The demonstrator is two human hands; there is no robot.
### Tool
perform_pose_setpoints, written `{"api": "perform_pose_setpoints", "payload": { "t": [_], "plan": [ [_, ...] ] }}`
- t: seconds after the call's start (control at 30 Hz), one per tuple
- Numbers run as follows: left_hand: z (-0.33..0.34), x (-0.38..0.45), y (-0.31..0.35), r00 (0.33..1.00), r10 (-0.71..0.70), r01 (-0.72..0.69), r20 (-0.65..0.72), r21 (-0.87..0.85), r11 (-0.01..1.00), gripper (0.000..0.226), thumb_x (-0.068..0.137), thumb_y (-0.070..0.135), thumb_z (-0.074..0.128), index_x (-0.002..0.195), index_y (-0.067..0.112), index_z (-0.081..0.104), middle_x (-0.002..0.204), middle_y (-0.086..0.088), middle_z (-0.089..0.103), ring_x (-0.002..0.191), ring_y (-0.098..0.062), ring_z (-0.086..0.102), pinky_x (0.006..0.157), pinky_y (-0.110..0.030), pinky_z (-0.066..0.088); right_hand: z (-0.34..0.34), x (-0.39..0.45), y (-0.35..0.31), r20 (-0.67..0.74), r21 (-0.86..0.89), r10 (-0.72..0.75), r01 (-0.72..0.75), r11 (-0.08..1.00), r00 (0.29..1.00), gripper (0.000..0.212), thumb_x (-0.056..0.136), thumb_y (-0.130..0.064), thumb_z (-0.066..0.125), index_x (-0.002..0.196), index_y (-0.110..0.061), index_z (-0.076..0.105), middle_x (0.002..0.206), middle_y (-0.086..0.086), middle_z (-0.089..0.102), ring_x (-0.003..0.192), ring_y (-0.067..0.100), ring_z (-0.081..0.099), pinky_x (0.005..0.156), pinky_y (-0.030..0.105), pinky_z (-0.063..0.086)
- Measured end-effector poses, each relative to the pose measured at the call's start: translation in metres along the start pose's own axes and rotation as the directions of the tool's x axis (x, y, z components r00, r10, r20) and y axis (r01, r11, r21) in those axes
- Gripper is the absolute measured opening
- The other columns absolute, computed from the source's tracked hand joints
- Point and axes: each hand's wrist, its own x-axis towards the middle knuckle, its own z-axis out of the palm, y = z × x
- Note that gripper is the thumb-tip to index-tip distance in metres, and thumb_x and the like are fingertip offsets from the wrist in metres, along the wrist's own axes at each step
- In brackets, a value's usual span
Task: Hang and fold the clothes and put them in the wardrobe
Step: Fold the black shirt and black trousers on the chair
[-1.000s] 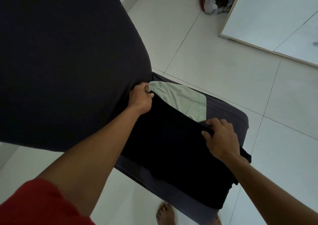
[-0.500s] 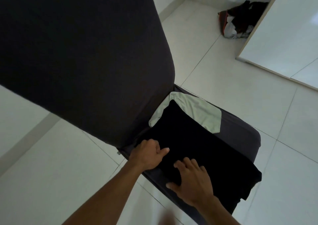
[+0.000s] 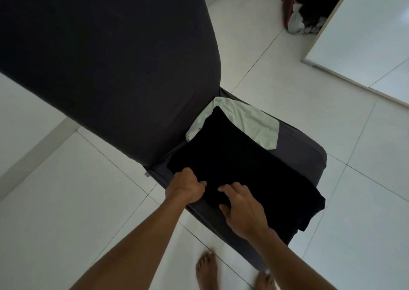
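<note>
A folded black garment lies on the seat of a dark-covered chair, stacked over a pale green garment whose far edge and right corner show beyond it. The black garment's right end overhangs the seat's right edge and droops toward the floor; its near edge lies close to the seat's front rim.

Left hand: at the near left corner of the black garment, fingers curled and gripping the cloth edge. Right hand: just beside the left, palm down on the near edge, fingers spread and slightly bent, resting on the fabric without a visible pinch.

The tall chair back rises along the seat's left side, bounding the stack there. White tiled floor lies open around the chair on the near, right and far sides. Two bare feet stand at the seat's front edge. A white wardrobe panel stands at upper right, well apart from the chair, with a heap of mixed clothes on the floor against its left edge.
</note>
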Motion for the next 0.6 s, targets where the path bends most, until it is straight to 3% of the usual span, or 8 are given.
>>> {"api": "perform_pose_setpoints", "payload": {
  "t": [0.1,0.17,0.27,0.33,0.4,0.5,0.53,0.6],
  "plan": [
    [0.004,0.008,-0.003,0.999,-0.013,0.013,0.03,-0.001,1.0,0.036,0.085,0.04,0.071,0.099,0.008,0.063,0.088,-0.004,0.063,0.083,-0.022,0.064,0.075,-0.034,0.056,0.005,0.005,-0.002,0.075,-0.146,0.007,0.004,0.989,0.997,0.042,0.099,-0.037,0.055,0.14,-0.031,0.048,0.135,-0.004,0.043,0.125,0.02,0.04,0.089,0.034,0.051],
    [0.007,0.013,-0.005,1.0,0.006,-0.006,0.02,0.034,0.999,0.028,0.084,0.038,0.072,0.089,0.011,0.064,0.088,-0.003,0.065,0.083,-0.021,0.065,0.077,-0.036,0.057,0.011,0.008,0.0,0.043,-0.111,0.037,-0.032,0.993,0.998,0.036,0.097,-0.038,0.059,0.133,-0.031,0.057,0.13,-0.003,0.046,0.122,0.019,0.042,0.087,0.033,0.051],
    [0.004,0.009,-0.003,1.0,0.01,-0.011,-0.028,-0.033,0.999,0.015,0.084,0.028,0.07,0.078,0.016,0.064,0.086,0.0,0.067,0.083,-0.016,0.065,0.078,-0.033,0.057,0.014,0.013,0.005,-0.024,0.201,0.137,-0.13,0.971,0.99,0.025,0.091,-0.034,0.07,0.115,-0.024,0.07,0.117,-0.002,0.055,0.11,0.015,0.05,0.084,0.031,0.052],
    [0.0,0.005,-0.002,0.993,0.034,-0.05,-0.116,-0.136,0.989,0.005,0.08,0.015,0.066,0.085,0.015,0.064,0.09,0.0,0.066,0.085,-0.015,0.063,0.079,-0.035,0.057,0.01,0.015,0.01,-0.062,0.406,0.179,-0.139,0.903,0.982,0.019,0.087,-0.029,0.076,0.103,-0.019,0.074,0.105,-0.004,0.06,0.092,0.006,0.056,0.08,0.019,0.05],
    [-0.003,0.001,-0.005,0.952,0.234,-0.252,-0.195,-0.07,0.965,0.035,0.069,0.008,0.066,0.102,0.018,0.059,0.106,0.001,0.057,0.097,-0.017,0.055,0.083,-0.039,0.055,-0.002,0.012,0.012,-0.069,0.497,0.21,-0.149,0.855,0.975,0.013,0.087,-0.027,0.077,0.096,-0.019,0.073,0.093,-0.014,0.059,0.082,0.002,0.054,0.071,0.006,0.041],
    [-0.007,0.001,-0.006,0.799,0.601,-0.563,-0.035,0.309,0.767,0.075,0.061,0.023,0.078,0.13,0.03,0.048,0.125,0.004,0.039,0.113,-0.019,0.036,0.092,-0.035,0.045,-0.02,0.011,0.014,-0.089,0.587,0.246,-0.148,0.796,0.965,0.007,0.088,-0.025,0.075,0.086,-0.02,0.07,0.079,-0.014,0.061,0.078,0.005,0.058,0.066,0.011,0.043],
    [-0.007,0.002,-0.004,0.756,0.654,-0.605,0.0,0.382,0.699,0.078,0.06,0.032,0.082,0.132,0.03,0.05,0.129,0.004,0.038,0.115,-0.019,0.033,0.093,-0.035,0.043,-0.024,0.013,0.015,-0.077,0.654,0.255,-0.145,0.743,0.964,0.01,0.089,-0.023,0.074,0.082,-0.018,0.07,0.077,-0.009,0.065,0.075,0.006,0.061,0.066,0.017,0.049],
    [-0.007,0.006,0.002,0.709,0.702,-0.609,-0.066,0.445,0.657,0.061,0.068,0.043,0.083,0.123,0.027,0.062,0.129,0.003,0.043,0.116,-0.02,0.035,0.092,-0.041,0.045,-0.032,0.016,0.017,-0.019,0.782,0.27,-0.154,0.604,0.963,0.015,0.091,-0.021,0.072,0.079,-0.014,0.069,0.075,0.002,0.07,0.071,0.024,0.066,0.069,0.038,0.056]
  ]
}}
